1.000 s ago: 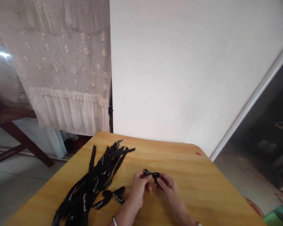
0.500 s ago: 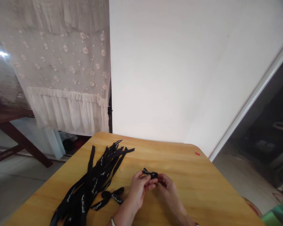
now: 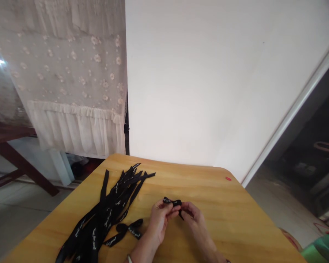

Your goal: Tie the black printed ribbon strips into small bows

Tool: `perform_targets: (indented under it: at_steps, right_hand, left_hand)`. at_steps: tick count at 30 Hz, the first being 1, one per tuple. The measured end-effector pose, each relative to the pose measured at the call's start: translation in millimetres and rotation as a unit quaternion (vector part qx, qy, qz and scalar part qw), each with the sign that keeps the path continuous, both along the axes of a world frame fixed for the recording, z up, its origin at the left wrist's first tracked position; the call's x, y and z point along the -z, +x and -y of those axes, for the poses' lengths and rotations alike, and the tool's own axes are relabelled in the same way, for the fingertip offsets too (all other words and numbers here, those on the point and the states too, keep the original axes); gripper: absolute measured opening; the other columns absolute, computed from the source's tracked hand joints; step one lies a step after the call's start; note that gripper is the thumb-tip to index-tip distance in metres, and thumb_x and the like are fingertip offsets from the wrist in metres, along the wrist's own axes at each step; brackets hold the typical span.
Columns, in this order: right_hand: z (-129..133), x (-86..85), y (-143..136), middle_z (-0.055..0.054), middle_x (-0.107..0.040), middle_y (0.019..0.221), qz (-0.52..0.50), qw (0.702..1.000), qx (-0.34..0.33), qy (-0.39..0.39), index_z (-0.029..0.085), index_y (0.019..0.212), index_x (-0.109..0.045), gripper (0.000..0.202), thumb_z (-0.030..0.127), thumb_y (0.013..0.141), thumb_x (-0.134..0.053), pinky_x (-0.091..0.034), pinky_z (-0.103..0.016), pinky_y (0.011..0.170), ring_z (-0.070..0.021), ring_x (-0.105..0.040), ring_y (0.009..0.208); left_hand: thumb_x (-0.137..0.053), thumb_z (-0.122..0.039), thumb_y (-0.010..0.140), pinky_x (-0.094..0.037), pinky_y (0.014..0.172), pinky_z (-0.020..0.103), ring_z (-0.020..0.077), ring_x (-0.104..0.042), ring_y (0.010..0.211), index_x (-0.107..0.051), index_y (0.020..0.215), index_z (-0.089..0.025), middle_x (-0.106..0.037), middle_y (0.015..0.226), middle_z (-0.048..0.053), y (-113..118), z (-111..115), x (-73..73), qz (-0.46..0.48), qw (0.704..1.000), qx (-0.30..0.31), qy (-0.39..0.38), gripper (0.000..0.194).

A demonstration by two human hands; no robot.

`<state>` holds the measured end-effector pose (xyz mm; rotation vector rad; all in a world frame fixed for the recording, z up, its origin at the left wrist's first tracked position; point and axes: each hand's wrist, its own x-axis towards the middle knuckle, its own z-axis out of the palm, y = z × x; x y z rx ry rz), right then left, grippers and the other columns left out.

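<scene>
My left hand (image 3: pixel 159 220) is pinching the black bow (image 3: pixel 176 202) near its cinched middle, thumb against fingers, and my right hand (image 3: pixel 194 219) is gripping its right side with closed fingertips, where a short tail is hanging down. I am holding the bow above the wooden table (image 3: pixel 230 223). I am judging the ribbon to be light, soft and slightly slippery, not fragile but easily crushed, so the middle is seeming the best hold. Left of my left wrist a looped ribbon piece (image 3: pixel 134 231) is lying, and beyond it a heap of ribbons (image 3: pixel 98 226) is spreading, limiting that side. To my right the tabletop is offering more room, reaching its slanting right edge. Farther off, a small red piece (image 3: pixel 228 178) is sitting near the far right corner, and a white panel (image 3: pixel 208 80) is standing just behind the far edge.
</scene>
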<state>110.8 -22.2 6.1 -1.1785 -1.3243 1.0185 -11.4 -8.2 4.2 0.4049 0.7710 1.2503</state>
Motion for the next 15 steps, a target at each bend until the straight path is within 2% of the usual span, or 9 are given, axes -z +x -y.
perform_targets:
  at_steps: [7,10,15]
  right_hand:
    - [3,-0.2,4,-0.006,-0.064,0.073,-0.045,0.999,0.01,0.003,0.015,0.076,-0.061,0.017,0.027,0.065,-0.057,-0.044,-0.027,0.061,-0.0199,-0.057,0.07]
    - [4,-2.8,2,-0.005,-0.063,0.072,-0.068,0.998,0.01,-0.006,0.015,0.075,-0.061,0.02,0.032,0.065,-0.06,-0.045,-0.027,0.062,-0.0195,-0.057,0.07]
    - [8,-13.2,0,-0.005,-0.064,0.073,-0.052,0.997,0.057,-0.007,0.017,0.073,-0.063,0.029,0.046,0.066,-0.058,-0.045,-0.026,0.063,-0.0197,-0.057,0.07]
  left_hand:
    - [-0.066,-0.008,0.059,-0.051,0.055,0.023,0.0178,-0.064,0.06,-0.058,0.07,-0.009,-0.067,0.065,0.008,1,0,1.3,-0.033,0.999,-0.011,0.02,0.013]
    - [-0.067,-0.01,0.058,-0.05,0.056,0.024,0.0176,-0.064,0.061,-0.058,0.07,-0.01,-0.067,0.065,0.007,1,1,1.3,-0.031,0.999,0.002,0.035,0.015]
    - [-0.066,-0.013,0.059,-0.049,0.056,0.023,0.0176,-0.064,0.062,-0.058,0.071,-0.011,-0.068,0.069,0.008,3,5,0.7,-0.041,0.997,0.024,0.061,0.015]
